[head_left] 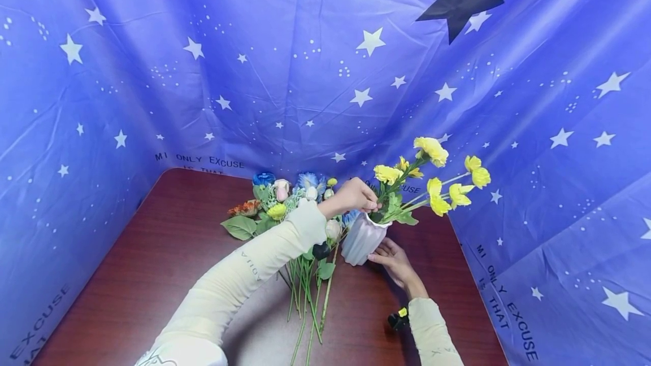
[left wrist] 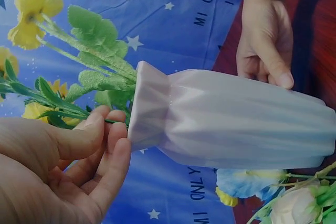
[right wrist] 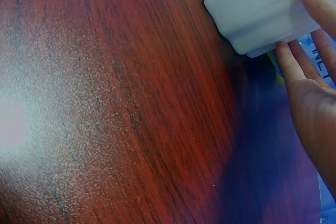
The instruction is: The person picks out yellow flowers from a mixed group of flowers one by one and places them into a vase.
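Note:
A white fluted vase [head_left: 363, 240] stands on the table, leaning in the head view, with yellow flowers [head_left: 431, 151] and green leaves rising from its mouth. My left hand [head_left: 356, 195] is at the rim, where its thumb and fingers pinch a green stem [left wrist: 79, 113] among the flowers. Low on the vase, my right hand [head_left: 394, 262] holds its side. The right wrist view shows the thumb on the near face and the fingers [right wrist: 290, 61] by the other edge, partly hidden. The stems' lower ends are out of sight inside the vase.
Left of the vase lies a pile of loose flowers, with a blue bloom [head_left: 263, 178], an orange flower [head_left: 245, 208] and long green stems [head_left: 310, 304] toward the front. A starry blue cloth [head_left: 305, 72] hangs around the dark red table [head_left: 178, 230].

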A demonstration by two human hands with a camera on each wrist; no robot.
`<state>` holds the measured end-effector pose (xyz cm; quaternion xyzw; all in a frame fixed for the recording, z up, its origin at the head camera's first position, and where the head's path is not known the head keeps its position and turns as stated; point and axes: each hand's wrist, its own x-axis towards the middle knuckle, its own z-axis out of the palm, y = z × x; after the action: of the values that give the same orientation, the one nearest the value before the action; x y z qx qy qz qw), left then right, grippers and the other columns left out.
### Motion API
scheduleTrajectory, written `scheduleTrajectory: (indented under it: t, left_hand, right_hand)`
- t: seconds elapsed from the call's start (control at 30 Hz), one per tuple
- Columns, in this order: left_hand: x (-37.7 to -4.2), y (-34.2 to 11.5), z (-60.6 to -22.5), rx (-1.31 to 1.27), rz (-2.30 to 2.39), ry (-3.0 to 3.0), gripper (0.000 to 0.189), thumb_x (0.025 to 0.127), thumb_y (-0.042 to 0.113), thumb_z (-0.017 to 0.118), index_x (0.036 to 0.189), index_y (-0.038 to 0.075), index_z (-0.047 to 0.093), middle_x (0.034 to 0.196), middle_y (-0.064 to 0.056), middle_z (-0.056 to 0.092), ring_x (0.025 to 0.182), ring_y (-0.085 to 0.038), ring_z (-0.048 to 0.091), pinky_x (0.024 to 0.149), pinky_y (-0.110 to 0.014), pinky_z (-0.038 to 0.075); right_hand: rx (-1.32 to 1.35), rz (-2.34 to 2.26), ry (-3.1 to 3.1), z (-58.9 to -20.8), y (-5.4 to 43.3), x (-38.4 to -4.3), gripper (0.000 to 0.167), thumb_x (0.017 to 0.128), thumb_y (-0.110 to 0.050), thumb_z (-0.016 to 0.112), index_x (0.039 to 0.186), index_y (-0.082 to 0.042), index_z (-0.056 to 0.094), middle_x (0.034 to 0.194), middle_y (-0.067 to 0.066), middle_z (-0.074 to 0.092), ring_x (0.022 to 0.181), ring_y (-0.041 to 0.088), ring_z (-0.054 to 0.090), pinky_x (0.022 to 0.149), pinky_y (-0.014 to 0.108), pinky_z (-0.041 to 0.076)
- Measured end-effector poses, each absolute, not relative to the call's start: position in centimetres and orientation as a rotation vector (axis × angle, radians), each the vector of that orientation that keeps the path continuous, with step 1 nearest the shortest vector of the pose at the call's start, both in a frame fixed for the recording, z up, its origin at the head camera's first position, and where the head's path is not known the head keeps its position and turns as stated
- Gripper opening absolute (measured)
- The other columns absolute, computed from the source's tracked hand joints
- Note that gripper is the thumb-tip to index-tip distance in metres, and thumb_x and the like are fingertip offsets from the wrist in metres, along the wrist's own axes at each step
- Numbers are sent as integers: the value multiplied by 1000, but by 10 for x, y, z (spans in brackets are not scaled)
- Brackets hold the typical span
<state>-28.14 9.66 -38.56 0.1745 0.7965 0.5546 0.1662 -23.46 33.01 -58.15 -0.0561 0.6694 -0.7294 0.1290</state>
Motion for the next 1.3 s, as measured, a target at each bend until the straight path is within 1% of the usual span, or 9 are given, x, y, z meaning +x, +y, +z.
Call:
scheduleTrajectory:
  t: [0.1, 0.27, 0.5, 0.6, 0.73, 0.87, 1.0, 1.13, 1.3]
  left_hand:
    - [-280, 96, -386, 522, 1520, 2328, 8, 90, 0, 74, 96, -1, 81, 99, -15, 79, 71, -11, 66, 80, -33, 66]
    - [-279, 96, -385, 562, 1457, 2384, 11, 89, 2, 76, 100, 1, 81, 102, -13, 79, 82, -19, 75, 74, -25, 65]
    - [-280, 101, -381, 422, 1321, 2518, 4, 82, 9, 84, 86, 10, 84, 92, -3, 81, 76, -12, 76, 65, -16, 59]
    - [-284, 105, -379, 272, 1302, 2487, 7, 78, 6, 87, 77, 12, 83, 81, 0, 80, 66, -8, 72, 56, -16, 56]
    - [-292, 110, -376, 153, 1163, 2480, 29, 76, 8, 87, 55, 16, 69, 56, 5, 69, 55, -8, 65, 42, -16, 42]
    - [-295, 114, -373, 140, 1012, 2503, 40, 74, 15, 90, 48, 19, 61, 47, 7, 61, 64, -11, 73, 38, -18, 34]
    - [-294, 115, -370, 154, 966, 2529, 34, 73, 16, 91, 50, 19, 66, 48, 9, 63, 77, -11, 77, 39, -17, 37]
    - [-289, 113, -370, 161, 1065, 2526, 29, 74, 13, 91, 53, 19, 70, 55, 8, 69, 65, -8, 73, 43, -16, 43]
    - [-281, 110, -372, 188, 1236, 2513, 25, 73, 9, 91, 59, 17, 73, 67, 4, 75, 55, -4, 65, 55, -17, 54]
  right_hand:
    - [-179, -2115, 1948, -582, 331, -235, 55, 87, 19, 62, 135, -4, 46, 119, -4, 66, 111, 7, 65, 93, 22, 59]
    - [-185, -2116, 1947, -584, 331, -235, 58, 87, 21, 61, 138, 2, 42, 120, -4, 65, 112, 7, 65, 94, 22, 59]
    - [-148, -2104, 1961, -583, 330, -234, 60, 87, 19, 62, 140, 4, 39, 121, -4, 64, 113, 7, 65, 95, 22, 58]
    - [-152, -2107, 1964, -584, 330, -234, 58, 87, 19, 62, 138, 2, 42, 120, -4, 64, 112, 7, 65, 94, 22, 58]
    - [-156, -2115, 1959, -584, 330, -235, 56, 87, 20, 62, 135, 0, 44, 119, -4, 65, 112, 7, 65, 94, 22, 59]
    - [-153, -2112, 1961, -584, 329, -235, 56, 87, 19, 62, 137, 0, 43, 119, -4, 65, 112, 7, 65, 94, 21, 58]
    - [-146, -2106, 1966, -584, 329, -235, 56, 88, 18, 63, 137, 0, 44, 119, -5, 65, 112, 6, 65, 94, 21, 58]
    - [-147, -2122, 1956, -584, 329, -234, 54, 87, 18, 63, 134, -4, 47, 118, -4, 66, 111, 7, 66, 93, 21, 59]
    - [-182, -2143, 1945, -585, 330, -234, 53, 87, 20, 61, 131, -7, 49, 118, -4, 67, 110, 7, 66, 93, 22, 60]
